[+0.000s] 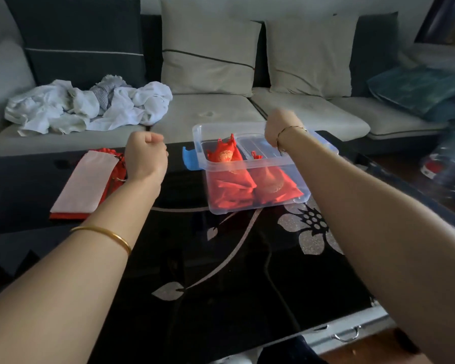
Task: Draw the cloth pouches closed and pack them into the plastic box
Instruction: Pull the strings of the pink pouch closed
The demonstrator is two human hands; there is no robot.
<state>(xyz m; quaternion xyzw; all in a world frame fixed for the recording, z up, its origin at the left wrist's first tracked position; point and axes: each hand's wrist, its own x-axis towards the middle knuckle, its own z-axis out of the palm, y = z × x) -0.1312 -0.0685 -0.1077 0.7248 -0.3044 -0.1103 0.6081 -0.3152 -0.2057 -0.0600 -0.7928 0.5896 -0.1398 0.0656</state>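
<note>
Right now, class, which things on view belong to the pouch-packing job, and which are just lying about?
Belong to the job: plastic box, red pouches inside it, stack of flat pouches left of it.
Just lying about: crumpled white laundry, pale cushion, teal cloth.

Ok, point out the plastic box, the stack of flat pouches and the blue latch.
plastic box (198, 143): head view, left rim.
stack of flat pouches (86, 179): head view, pale top pouch.
blue latch (190, 160): head view, its middle.
</note>
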